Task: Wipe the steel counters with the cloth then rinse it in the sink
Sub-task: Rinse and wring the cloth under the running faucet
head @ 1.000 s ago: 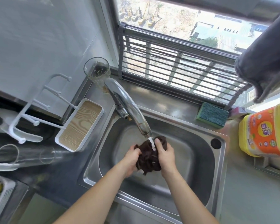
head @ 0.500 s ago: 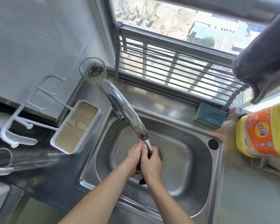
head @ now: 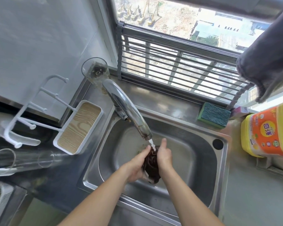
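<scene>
A dark brown cloth (head: 151,167) is bunched between my two hands over the steel sink (head: 203,160). My left hand (head: 136,165) holds it from the left, my right hand (head: 163,155) from the right, palms facing each other. Water runs from the chrome faucet (head: 129,115) onto the top of the cloth. Steel counter (head: 167,103) surrounds the basin.
A green sponge (head: 214,115) lies at the back rim. A yellow detergent jug (head: 268,132) stands on the right. On the left are a white wood-look tray (head: 79,126), a white rack (head: 31,111) and a glass (head: 23,159). A tumbler (head: 96,72) stands behind the faucet.
My hands closed tightly together over the cloth, then parted a little, so the cloth shows between them again. The view shifted slightly.
</scene>
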`<state>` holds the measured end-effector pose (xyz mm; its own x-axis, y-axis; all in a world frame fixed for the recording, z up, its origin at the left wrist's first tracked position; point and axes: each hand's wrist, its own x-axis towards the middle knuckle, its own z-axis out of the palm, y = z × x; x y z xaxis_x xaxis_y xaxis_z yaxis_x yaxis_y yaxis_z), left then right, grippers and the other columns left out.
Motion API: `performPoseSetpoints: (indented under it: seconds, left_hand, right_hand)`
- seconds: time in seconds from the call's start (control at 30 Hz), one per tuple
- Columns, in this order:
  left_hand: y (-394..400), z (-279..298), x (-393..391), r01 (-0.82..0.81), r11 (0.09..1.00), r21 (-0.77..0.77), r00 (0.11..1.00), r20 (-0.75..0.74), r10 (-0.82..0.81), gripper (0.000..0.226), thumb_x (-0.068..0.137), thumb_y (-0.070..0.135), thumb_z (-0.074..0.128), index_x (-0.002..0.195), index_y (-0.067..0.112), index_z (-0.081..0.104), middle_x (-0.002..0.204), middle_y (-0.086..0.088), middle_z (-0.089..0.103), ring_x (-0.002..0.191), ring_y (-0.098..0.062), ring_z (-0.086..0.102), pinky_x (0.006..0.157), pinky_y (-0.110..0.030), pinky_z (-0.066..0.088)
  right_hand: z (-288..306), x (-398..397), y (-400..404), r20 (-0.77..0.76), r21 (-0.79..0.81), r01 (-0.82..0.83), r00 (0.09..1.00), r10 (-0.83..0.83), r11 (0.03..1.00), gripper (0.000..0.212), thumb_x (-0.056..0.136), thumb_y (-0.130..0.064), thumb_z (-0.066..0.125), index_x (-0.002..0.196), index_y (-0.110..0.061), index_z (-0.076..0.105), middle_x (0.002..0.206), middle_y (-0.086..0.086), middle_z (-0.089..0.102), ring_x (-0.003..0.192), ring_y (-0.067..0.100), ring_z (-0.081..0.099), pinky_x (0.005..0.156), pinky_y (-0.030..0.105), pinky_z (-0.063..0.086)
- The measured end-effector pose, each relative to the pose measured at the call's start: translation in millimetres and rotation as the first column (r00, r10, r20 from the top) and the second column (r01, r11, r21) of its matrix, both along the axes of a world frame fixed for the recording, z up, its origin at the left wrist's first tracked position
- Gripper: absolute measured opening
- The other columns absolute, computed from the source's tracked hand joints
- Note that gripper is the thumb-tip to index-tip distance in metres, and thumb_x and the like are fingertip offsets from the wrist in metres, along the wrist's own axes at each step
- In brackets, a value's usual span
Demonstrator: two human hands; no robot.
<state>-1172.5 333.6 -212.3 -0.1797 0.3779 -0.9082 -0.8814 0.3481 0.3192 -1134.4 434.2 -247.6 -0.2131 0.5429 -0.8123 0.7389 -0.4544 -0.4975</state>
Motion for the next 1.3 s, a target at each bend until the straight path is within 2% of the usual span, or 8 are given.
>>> performPoseSetpoints:
  seconds: [0.1, 0.23, 0.5, 0.67, 0.83, 0.93, 1.13, 1.3]
  left_hand:
    - [-5, -3, 0, -0.065, 0.998, 0.020, 0.996, -0.065, 0.066, 0.030, 0.106, 0.031, 0.051, 0.134, 0.022, 0.053, 0.127, -0.015, 0.069, 0.105, -0.034, 0.071, 0.076, -0.058, 0.061]
    - [-6, -13, -12, -0.204, 0.967, -0.155, 0.947, -0.282, 0.155, 0.028, 0.099, -0.004, 0.045, 0.111, 0.019, 0.056, 0.116, -0.017, 0.066, 0.083, -0.026, 0.068, 0.060, -0.037, 0.060]
    - [19, -4, -5, -0.244, 0.960, -0.140, 0.955, -0.209, 0.212, 0.033, 0.100, 0.044, 0.057, 0.090, 0.015, 0.068, 0.085, -0.007, 0.071, 0.079, -0.023, 0.068, 0.080, -0.034, 0.055]
    - [24, 3, 0, -0.169, 0.976, -0.135, 0.975, -0.168, 0.146, 0.034, 0.096, 0.027, 0.061, 0.065, 0.014, 0.060, 0.044, 0.003, 0.055, 0.035, -0.009, 0.052, 0.038, -0.013, 0.036]
    - [23, 6, -17, -0.014, 0.992, -0.126, 0.968, -0.249, -0.019, 0.029, 0.094, 0.037, 0.062, 0.074, 0.016, 0.068, 0.080, -0.003, 0.070, 0.076, -0.019, 0.065, 0.070, -0.028, 0.049]
    - [15, 4, -21, -0.098, 0.982, -0.164, 0.967, -0.247, 0.055, 0.040, 0.103, 0.047, 0.046, 0.082, 0.020, 0.067, 0.079, 0.001, 0.075, 0.074, -0.017, 0.070, 0.060, -0.024, 0.051]
    - [14, 9, -16, -0.307, 0.943, -0.128, 0.951, -0.080, 0.299, 0.055, 0.103, 0.053, 0.039, 0.096, 0.014, 0.076, 0.086, -0.007, 0.076, 0.066, -0.015, 0.074, 0.055, -0.025, 0.057]
    - [22, 11, -5, -0.246, 0.969, -0.014, 0.967, -0.076, 0.245, 0.038, 0.103, 0.035, 0.047, 0.079, 0.016, 0.069, 0.068, 0.003, 0.073, 0.073, -0.014, 0.065, 0.068, -0.024, 0.054]
  right_hand:
    - [-5, -1, 8, -0.120, -0.086, 0.034, 0.992, -0.045, 0.996, 0.050, 0.088, -0.057, 0.054, 0.100, -0.012, 0.073, 0.098, 0.009, 0.078, 0.097, 0.030, 0.072, 0.099, 0.048, 0.055]
    - [12, 15, 16, -0.059, 0.274, 0.110, 0.993, -0.097, 0.955, 0.038, 0.085, -0.039, 0.078, 0.113, -0.021, 0.059, 0.100, -0.001, 0.066, 0.097, 0.024, 0.062, 0.096, 0.035, 0.049]
    - [24, 29, -50, -0.208, 0.635, -0.151, 0.911, 0.355, 0.758, 0.015, 0.098, -0.033, 0.060, 0.085, -0.027, 0.058, 0.082, -0.004, 0.059, 0.078, 0.011, 0.053, 0.070, 0.025, 0.036]
    - [15, -3, -14, -0.040, 0.436, -0.093, 0.992, 0.122, 0.895, 0.043, 0.101, -0.042, 0.050, 0.071, -0.014, 0.059, 0.077, 0.011, 0.070, 0.081, 0.037, 0.062, 0.070, 0.039, 0.044]
    - [0, -11, 5, -0.059, 0.016, 0.335, 0.941, -0.334, 0.942, 0.034, 0.098, -0.032, 0.053, 0.081, -0.007, 0.068, 0.093, 0.019, 0.074, 0.080, 0.035, 0.066, 0.076, 0.039, 0.054]
    - [4, -4, 13, -0.101, -0.205, 0.513, 0.836, -0.540, 0.833, 0.020, 0.092, -0.025, 0.060, 0.086, -0.007, 0.067, 0.084, 0.014, 0.070, 0.067, 0.029, 0.065, 0.061, 0.033, 0.053]
    - [16, 17, -43, -0.399, 0.253, -0.050, 0.904, 0.151, 0.966, 0.022, 0.079, -0.048, 0.071, 0.097, -0.035, 0.069, 0.100, -0.003, 0.063, 0.095, 0.007, 0.062, 0.092, 0.022, 0.049]
    - [21, 5, -51, -0.366, 0.354, 0.097, 0.930, 0.042, 0.930, 0.036, 0.078, -0.058, 0.063, 0.101, -0.031, 0.061, 0.097, -0.002, 0.066, 0.098, 0.022, 0.064, 0.088, 0.033, 0.049]
